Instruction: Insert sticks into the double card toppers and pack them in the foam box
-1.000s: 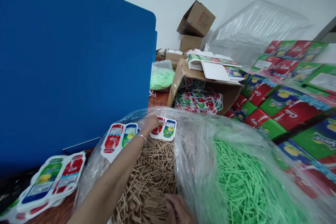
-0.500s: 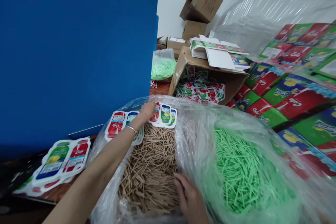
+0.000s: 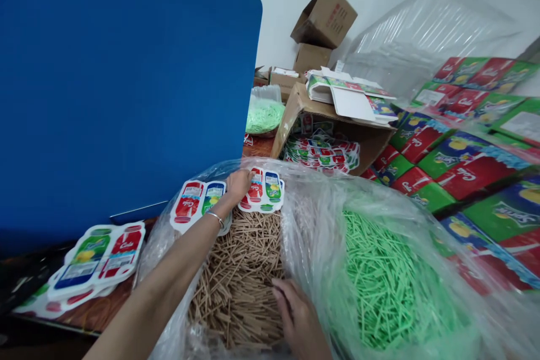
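Observation:
My left hand reaches to the far end of an open plastic bag. Its fingers are closed on the upper left edge of a bottle-shaped printed card, red beside blue and green, which lies on similar cards. Another stack of printed cards lies under my left wrist. Thin brown sticks fill the bag below. Over their right side is my right hand, thumb and fingers pinched together; a small dark tip shows at the fingertips, too small to name.
A clear bag of green sticks stands on the right. More printed cards lie at left beside a blue panel. Behind, a tipped carton holds many cards. Red and green printed boxes are stacked at right.
The top card by my left hand now sits slightly further right, covering more of the cards beneath. My right hand has moved a little left over the brown sticks. The view has shifted slightly.

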{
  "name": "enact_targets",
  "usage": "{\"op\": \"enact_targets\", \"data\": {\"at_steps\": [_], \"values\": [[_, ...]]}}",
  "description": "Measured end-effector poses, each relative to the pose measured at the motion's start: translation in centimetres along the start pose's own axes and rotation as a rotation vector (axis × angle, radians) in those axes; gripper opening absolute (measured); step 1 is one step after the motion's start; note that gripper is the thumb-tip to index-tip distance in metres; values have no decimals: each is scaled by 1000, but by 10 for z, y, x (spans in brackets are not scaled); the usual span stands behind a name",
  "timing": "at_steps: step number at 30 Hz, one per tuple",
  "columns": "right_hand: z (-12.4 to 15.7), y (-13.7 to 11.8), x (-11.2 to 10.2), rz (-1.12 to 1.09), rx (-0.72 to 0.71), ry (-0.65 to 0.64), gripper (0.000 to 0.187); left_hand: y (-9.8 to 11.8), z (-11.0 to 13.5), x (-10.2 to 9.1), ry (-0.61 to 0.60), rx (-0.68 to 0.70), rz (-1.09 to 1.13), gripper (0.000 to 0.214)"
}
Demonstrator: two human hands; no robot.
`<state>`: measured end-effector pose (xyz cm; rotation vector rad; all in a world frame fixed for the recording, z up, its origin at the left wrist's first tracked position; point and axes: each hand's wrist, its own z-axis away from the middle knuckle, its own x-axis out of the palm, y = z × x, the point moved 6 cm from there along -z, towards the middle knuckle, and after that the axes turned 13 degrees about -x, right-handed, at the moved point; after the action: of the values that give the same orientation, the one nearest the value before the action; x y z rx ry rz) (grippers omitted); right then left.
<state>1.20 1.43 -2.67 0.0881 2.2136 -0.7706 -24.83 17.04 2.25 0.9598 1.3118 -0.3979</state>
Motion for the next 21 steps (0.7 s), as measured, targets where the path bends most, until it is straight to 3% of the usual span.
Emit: {"op": "enact_targets", "data": {"at_steps": [4,8,13,16,18,21], "values": [[-24,-3,-2,-19,-13,-15,25,7,8,-9,31,80,87,30],[-40,-8,1,-56,-16,-22,26,13,14,-31,80,160,237,34],[-38,4,-2,-156,76,67,26,4,28,-52,-4,144,483,28],[-33,22,-15,-241,254,261,37,-11,60,-55,-98,102,672,50],[-33,27,-20,-360,313,365,49,-21,91,-51,-172,76,781,52],[-36,28,-7,-629,397,369,50,-34,137,-39,-275,37,891,45]]}}
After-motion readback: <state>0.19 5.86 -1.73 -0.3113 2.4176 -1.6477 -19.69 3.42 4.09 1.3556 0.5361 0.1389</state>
